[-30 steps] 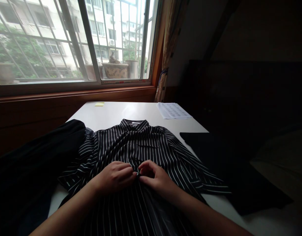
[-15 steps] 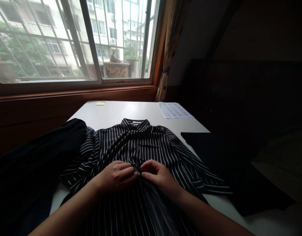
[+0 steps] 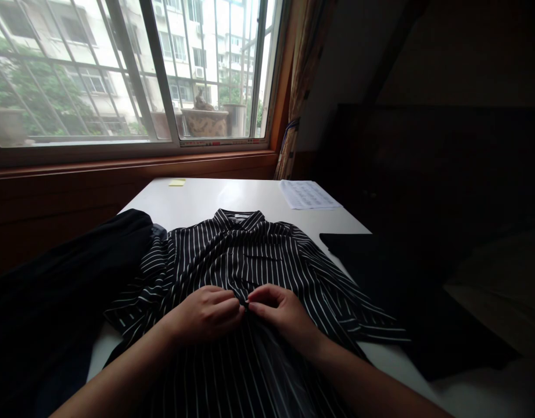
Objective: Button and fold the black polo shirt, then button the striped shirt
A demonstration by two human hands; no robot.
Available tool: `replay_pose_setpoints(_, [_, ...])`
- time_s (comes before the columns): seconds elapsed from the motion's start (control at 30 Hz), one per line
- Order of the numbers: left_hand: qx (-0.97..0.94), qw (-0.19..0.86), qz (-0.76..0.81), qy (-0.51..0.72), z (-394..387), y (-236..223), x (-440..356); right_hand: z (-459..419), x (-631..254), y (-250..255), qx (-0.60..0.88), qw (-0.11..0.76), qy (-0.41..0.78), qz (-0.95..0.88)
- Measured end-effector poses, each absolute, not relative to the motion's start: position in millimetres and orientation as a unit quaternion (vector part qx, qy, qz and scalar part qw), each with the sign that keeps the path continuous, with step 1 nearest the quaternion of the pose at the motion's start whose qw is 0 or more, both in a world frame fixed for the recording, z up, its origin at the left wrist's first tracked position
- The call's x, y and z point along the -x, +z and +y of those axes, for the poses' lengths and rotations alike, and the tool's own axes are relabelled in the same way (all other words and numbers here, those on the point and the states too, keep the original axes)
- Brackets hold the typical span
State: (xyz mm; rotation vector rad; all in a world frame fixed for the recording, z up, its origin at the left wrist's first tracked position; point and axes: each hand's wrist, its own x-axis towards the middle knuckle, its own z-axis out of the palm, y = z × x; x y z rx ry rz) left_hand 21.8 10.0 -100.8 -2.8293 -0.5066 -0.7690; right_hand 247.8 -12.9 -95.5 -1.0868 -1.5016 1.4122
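Observation:
A black shirt with white stripes [image 3: 267, 244] lies front up on a white table [image 3: 197, 200], its collar toward the window. My left hand [image 3: 212, 310] is closed on the shirt's front placket near the middle. Close against it, my right hand [image 3: 280, 310] pinches the placket's edge between thumb and forefinger. The fingertips of both hands nearly meet there, and the small spot between them is too dark to make out. Below the hands the shirt front hangs apart, with a greyish inner side showing at the right.
Dark folded clothing [image 3: 75, 261] lies over the table's left side. Another dark cloth [image 3: 363, 261] covers the right edge. Printed sheets [image 3: 309, 194] and a yellow sticky note [image 3: 177, 182] lie at the back, below a barred window [image 3: 206, 69] with a tied curtain [image 3: 288, 151].
The right thumb and forefinger have closed together at the placket, and the small shiny spot between the hands no longer shows. The shirt stays in place.

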Motion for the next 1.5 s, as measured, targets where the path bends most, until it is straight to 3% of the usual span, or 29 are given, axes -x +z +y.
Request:
replay_pose_setpoints(0.33, [0.949, 0.119, -0.154, -0.249, 10, -95, -22, -11, -248, -100, 0.403, 0.378, 0.633, -0.541])
replay_pose_setpoints(0.63, [0.940, 0.088, -0.156, -0.291, 7, -95, -24, -14, -245, -96, 0.384, 0.381, 0.625, -0.563])
replay_pose_setpoints(1.5, [0.952, 0.136, -0.140, -0.237, 15, -96, -17, -14, -245, -106, 0.383, 0.388, 0.607, -0.579])
